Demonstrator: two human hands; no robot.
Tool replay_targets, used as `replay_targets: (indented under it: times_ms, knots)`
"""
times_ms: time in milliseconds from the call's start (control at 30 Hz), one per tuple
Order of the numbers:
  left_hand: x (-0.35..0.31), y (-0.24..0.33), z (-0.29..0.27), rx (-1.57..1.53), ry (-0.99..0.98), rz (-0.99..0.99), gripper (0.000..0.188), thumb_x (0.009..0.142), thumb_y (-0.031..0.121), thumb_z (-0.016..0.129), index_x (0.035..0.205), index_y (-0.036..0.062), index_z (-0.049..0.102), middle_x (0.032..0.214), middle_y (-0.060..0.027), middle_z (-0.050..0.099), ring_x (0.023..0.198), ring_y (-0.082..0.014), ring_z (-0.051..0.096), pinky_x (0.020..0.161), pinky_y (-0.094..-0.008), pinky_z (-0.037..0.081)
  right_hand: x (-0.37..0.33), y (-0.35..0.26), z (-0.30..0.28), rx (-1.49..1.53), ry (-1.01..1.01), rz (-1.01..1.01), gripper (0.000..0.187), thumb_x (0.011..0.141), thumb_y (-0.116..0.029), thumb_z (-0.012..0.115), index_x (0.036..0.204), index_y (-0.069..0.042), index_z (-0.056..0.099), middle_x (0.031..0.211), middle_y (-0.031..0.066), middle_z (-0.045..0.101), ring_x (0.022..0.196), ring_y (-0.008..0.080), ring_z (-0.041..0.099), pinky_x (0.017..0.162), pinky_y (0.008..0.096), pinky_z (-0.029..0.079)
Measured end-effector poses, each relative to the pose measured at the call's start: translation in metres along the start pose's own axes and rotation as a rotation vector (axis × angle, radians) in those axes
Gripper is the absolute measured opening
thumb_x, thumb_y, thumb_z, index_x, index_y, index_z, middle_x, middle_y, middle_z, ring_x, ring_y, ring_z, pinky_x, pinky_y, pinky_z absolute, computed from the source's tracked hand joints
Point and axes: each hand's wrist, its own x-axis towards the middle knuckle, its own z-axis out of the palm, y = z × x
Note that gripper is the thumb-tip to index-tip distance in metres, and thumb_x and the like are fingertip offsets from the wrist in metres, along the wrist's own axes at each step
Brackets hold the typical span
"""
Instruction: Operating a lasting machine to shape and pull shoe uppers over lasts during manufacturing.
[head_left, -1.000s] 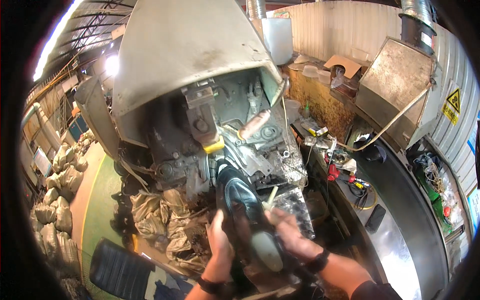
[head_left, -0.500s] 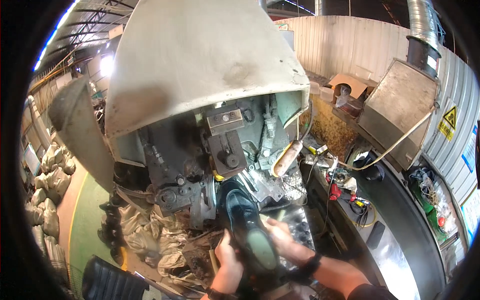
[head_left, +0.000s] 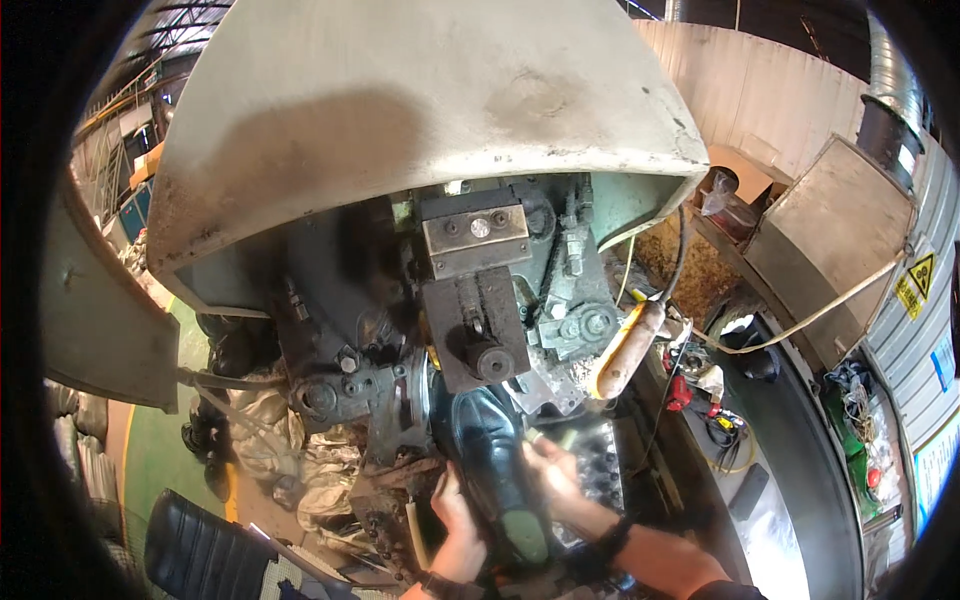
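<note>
A glossy black leather shoe (head_left: 487, 450) points toe-first into the machine, its toe end beneath the dark metal press block (head_left: 478, 335). A pale green patch (head_left: 523, 535) shows at its near, heel end. My left hand (head_left: 457, 515) grips the shoe's left side with bent fingers. Against the opposite side, my right hand (head_left: 556, 480) is closed on the shoe, its thumb and fingers partly hidden. A small pale yellowish piece shows by the right fingertips; I cannot make out what it is.
A large grey hood (head_left: 400, 100) covers the machine. A worn yellow-edged handle (head_left: 628, 350) hangs on a cable at its right. A dark curved conveyor belt (head_left: 790, 450) runs along the right. Wrapped bundles (head_left: 335, 480) and a black chair (head_left: 205, 545) stand at lower left.
My view has moved closer to the machine and shifted. The shoe has gone farther in under the press block and tilted, so less of the green patch shows. Both hands keep their grip.
</note>
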Motion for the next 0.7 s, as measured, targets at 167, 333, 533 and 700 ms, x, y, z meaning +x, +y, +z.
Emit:
replay_targets:
  times_ms: [167, 333, 533, 700]
  knots:
    - [0.003, -0.013, 0.002, 0.019, 0.053, 0.124, 0.031, 0.105, 0.024, 0.056, 0.100, -0.0038, 0.068, 0.093, -0.0076, 0.069, 0.078, -0.0169, 0.065, 0.071, -0.0295, 0.053, 0.007, 0.001, -0.003, 0.049, -0.025, -0.055, 0.039, 0.098, -0.013, 0.069, 0.131, -0.003, 0.052, 0.100, 0.0088, 0.074, 0.082, 0.0136, 0.070, 0.073, 0.0277, 0.058]
    - [0.007, -0.011, 0.006, -0.017, 0.074, 0.115, 0.032, 0.105, 0.025, 0.057, 0.097, -0.0041, 0.067, 0.092, -0.0082, 0.069, 0.077, -0.0164, 0.064, 0.070, -0.0296, 0.053, 0.006, -0.002, 0.005, 0.009, -0.026, -0.093, 0.046, 0.098, -0.013, 0.068, 0.137, -0.003, 0.046, 0.101, 0.0109, 0.073, 0.082, 0.0155, 0.070, 0.073, 0.0297, 0.058]
    - [-0.004, 0.009, 0.017, -0.036, 0.075, -0.064, 0.037, 0.106, 0.027, 0.053, 0.117, -0.0064, 0.065, 0.104, -0.0115, 0.070, 0.084, -0.0228, 0.068, 0.075, -0.0341, 0.057, -0.012, -0.018, 0.023, -0.079, 0.069, -0.029, 0.045, 0.098, -0.023, 0.070, 0.131, 0.004, 0.055, 0.110, 0.0070, 0.071, 0.089, 0.0109, 0.067, 0.075, 0.0245, 0.055]
    - [0.000, 0.010, 0.012, -0.048, 0.061, -0.120, 0.042, 0.105, 0.034, 0.056, 0.119, -0.0050, 0.066, 0.107, -0.0106, 0.070, 0.090, -0.0220, 0.068, 0.079, -0.0364, 0.058, -0.016, -0.016, 0.023, -0.036, 0.075, 0.015, 0.050, 0.099, -0.026, 0.068, 0.136, 0.004, 0.053, 0.112, 0.0067, 0.070, 0.088, 0.0106, 0.067, 0.075, 0.0242, 0.054]
